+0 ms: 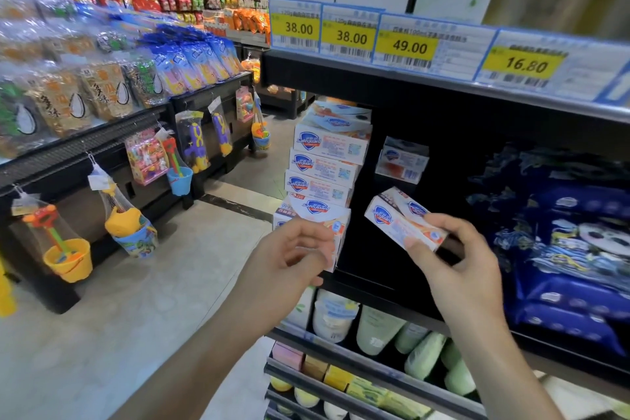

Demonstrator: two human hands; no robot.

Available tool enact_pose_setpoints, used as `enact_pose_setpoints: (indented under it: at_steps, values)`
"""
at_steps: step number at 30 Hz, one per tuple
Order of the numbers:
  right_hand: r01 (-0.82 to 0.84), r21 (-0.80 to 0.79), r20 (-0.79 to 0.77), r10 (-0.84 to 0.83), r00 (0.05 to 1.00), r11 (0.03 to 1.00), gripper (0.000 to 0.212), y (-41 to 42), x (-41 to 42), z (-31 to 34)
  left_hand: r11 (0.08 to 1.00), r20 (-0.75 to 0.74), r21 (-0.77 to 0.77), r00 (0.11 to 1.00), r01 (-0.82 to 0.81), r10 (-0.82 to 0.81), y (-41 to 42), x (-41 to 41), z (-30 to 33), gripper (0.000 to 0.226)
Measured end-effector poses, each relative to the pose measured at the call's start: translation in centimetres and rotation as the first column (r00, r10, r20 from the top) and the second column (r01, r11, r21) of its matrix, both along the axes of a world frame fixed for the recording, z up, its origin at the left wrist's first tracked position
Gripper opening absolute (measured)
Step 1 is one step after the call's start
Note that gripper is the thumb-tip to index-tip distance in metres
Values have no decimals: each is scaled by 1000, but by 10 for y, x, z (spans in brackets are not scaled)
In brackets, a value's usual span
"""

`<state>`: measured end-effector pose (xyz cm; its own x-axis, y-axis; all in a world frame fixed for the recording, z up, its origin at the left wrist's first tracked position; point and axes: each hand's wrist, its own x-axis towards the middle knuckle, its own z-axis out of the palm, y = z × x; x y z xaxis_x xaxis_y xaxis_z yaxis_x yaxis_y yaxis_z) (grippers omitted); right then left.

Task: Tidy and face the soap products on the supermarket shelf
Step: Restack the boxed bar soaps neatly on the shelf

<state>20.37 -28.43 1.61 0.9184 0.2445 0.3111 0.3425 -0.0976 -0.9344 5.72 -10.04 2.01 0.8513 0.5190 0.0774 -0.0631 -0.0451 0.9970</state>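
A: Grip status, right side: your right hand [453,259] pinches a white soap box [405,220] between thumb and curled fingers. You hold the box tilted, in front of the dark shelf bay [426,133], clear of the shelf board.

B: And the left grip?

A: Your left hand [289,256] has its fingers curled round the front corner of the bottom box [312,215] in the soap stack [324,160]. That stack stands at the left end of the shelf, several boxes high, with blue shield logos facing out.

B: Other soap units?

A: One single soap box [402,160] sits further back in the bay, apart from the stack. Blue packs [572,249] lie to the right. Yellow price tags [351,36] line the shelf edge above.
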Motion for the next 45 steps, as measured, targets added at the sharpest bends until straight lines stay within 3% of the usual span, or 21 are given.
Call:
enact_pose_setpoints:
  at_steps: [6, 12, 16, 21, 24, 32, 36, 40, 45]
  values:
    - [-225, 47, 76, 221, 972, 973, 36, -21, -26, 3, 996, -64, -69, 997, 47, -51, -13, 7, 7, 18]
    - [-380, -13, 131, 378, 916, 925, 40, -37, -32, 2, 981, -43, -167, 993, 100, -108, -24, 9, 12, 53]
    - [-420, -55, 116, 423, 898, 906, 58, -43, -33, -2, 984, -61, -134, 990, 114, -123, -28, 13, 10, 29]
    - [-432, -53, 85, 435, 896, 900, 75, -48, -36, 0, 989, -39, -104, 993, 108, -112, -34, 17, 1, 32]
    - [-410, -21, 21, 410, 912, 912, 78, -52, -40, 3, 988, 2, -107, 994, 110, -110, -38, 19, -3, 35]
    - [-235, 49, -265, 239, 934, 971, 52, -58, -40, 17, 982, 101, -51, 979, 183, -177, -44, 22, -11, 43]
    - [-208, 67, -531, 211, 821, 976, 60, -54, -35, 27, 964, 150, 21, 952, 266, -266, -46, 22, -15, 45]
    - [-288, 151, -597, 319, 736, 946, 60, -59, -34, 28, 953, 198, 56, 933, 297, -302, -46, 22, -18, 45]
    - [-313, 295, -645, 429, 632, 903, 40, -61, -31, 26, 946, 225, 55, 919, 321, -325, -44, 21, -19, 44]
